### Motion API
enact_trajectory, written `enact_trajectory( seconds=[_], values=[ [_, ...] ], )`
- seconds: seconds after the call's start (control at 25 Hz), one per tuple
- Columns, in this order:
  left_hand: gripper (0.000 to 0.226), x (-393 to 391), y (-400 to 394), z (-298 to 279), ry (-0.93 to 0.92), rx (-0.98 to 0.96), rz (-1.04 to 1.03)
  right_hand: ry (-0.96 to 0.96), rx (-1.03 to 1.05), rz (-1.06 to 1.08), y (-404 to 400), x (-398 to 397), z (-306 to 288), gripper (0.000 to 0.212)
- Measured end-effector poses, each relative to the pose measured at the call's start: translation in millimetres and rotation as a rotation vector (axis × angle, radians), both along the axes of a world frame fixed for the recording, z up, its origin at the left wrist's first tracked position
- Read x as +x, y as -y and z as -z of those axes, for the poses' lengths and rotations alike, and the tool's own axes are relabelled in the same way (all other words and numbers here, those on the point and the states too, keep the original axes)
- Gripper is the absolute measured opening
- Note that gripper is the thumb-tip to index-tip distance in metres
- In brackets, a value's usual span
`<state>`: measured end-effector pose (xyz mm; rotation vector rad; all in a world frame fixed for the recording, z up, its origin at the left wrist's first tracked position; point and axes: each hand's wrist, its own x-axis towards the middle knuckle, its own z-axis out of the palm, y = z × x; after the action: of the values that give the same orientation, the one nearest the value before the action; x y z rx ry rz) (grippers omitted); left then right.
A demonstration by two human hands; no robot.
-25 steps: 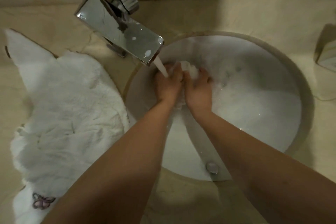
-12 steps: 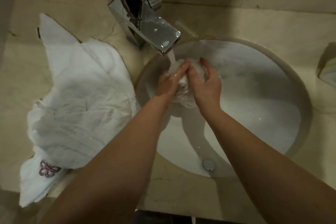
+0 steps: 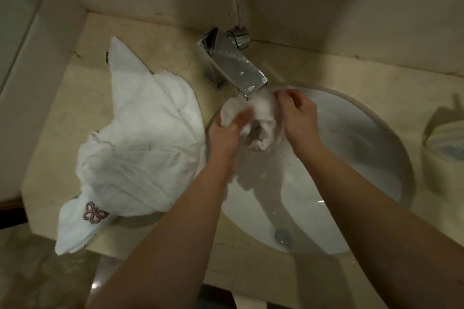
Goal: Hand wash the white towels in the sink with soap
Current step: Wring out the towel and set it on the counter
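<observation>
White towel in hand: a small, wet, bunched white cloth towel (image 3: pixel 261 120) is being held over the left part of the round white ceramic sink (image 3: pixel 364 158), right beneath the spout, presumably so the water is falling straight onto the fabric.
Left hand: the left hand (image 3: pixel 226 130) is gripping the towel's left side, its fingers curling into the folds; judging by the bunching, it is working the cloth against the other side.
Right hand: the right hand (image 3: pixel 298 113) is pinching the towel's upper right edge with curled fingers, apparently stretching the cloth open under the flow.
Faucet: one angular chrome faucet (image 3: pixel 231 68) is reaching over the basin's rim; water looks to be running from it, though blur is making this hard to confirm.
Waiting towel: a large crumpled white terry towel with a pink butterfly embroidery (image 3: pixel 140 148) is lying on the beige stone counter (image 3: pixel 62 113) just left of the sink, one corner hanging over the front edge, likely parked within reach for its turn.
Drain: one metal drain (image 3: pixel 283 236) is sitting at the near side of the bowl, and water is not pooling visibly.
Count: two towels, two hands, one faucet, one sink.
Soap: no bar or bottle is clearly showing; a pale object at the far right is too dim to identify.
</observation>
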<state>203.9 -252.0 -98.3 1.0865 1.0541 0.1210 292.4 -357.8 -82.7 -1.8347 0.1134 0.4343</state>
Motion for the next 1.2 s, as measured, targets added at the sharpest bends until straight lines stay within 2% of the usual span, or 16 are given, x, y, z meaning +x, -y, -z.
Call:
enact_trajectory(
  seconds=[0.12, 0.28, 0.4, 0.52, 0.64, 0.88, 1.04, 1.2],
  values=[
    [0.071, -5, -12, -12, -0.051, -0.006, -0.058, -0.046, 0.003, -0.076, -14, 20, -23, 0.015],
    [0.033, -11, -21, -30, 0.056, -0.079, -0.089, -0.034, 0.054, -0.117, -39, 46, -52, 0.015],
    [0.031, -15, -25, -40, 0.101, -0.113, -0.065, -0.029, 0.131, -0.148, -59, 62, -71, 0.018],
    [0.027, -15, -30, -46, 0.124, -0.147, -0.076, -0.043, 0.087, -0.228, -75, 72, -77, 0.025],
    [0.039, -17, -35, -45, 0.129, -0.175, -0.089, -0.077, 0.025, -0.298, -82, 72, -82, 0.04],
    [0.068, -19, -44, -39, 0.114, -0.163, -0.091, -0.075, 0.021, -0.325, -83, 72, -81, 0.044],
    [0.054, -21, -47, -34, 0.094, -0.17, -0.09, -0.072, 0.048, -0.296, -89, 72, -90, 0.038],
    [0.055, -25, -48, -35, 0.09, -0.173, -0.094, -0.091, 0.035, -0.346, -92, 70, -97, 0.041]
  ],
)
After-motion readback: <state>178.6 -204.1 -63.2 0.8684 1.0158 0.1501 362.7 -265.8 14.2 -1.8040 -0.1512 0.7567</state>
